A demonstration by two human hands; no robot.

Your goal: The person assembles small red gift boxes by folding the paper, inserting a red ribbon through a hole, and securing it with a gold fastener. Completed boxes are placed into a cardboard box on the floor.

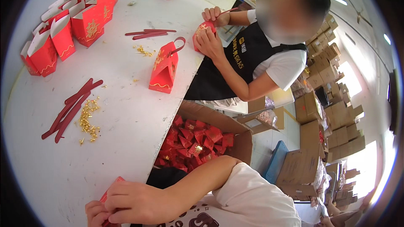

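Note:
At the lower edge, a red gift box [113, 182] is mostly covered by my hands. My right hand [136, 201] is closed over it, with the fingers curled down. Just beside it, only a few bent fingers of my left hand [96, 212] show, pressed against the same box. Dark red strap strips [69, 111] lie in a small pile farther up the table [122, 155]. Next to them are scattered gold brass fasteners [88, 120]. A finished-looking red box with a strap handle [164, 69] stands near the table's right edge.
Open red boxes [86, 21] stand in rows at the far left. A co-worker [252, 59] in a black apron holds another red box [203, 31] across the table. To the right below the table edge, a carton [240, 143] holds many folded red boxes [195, 141].

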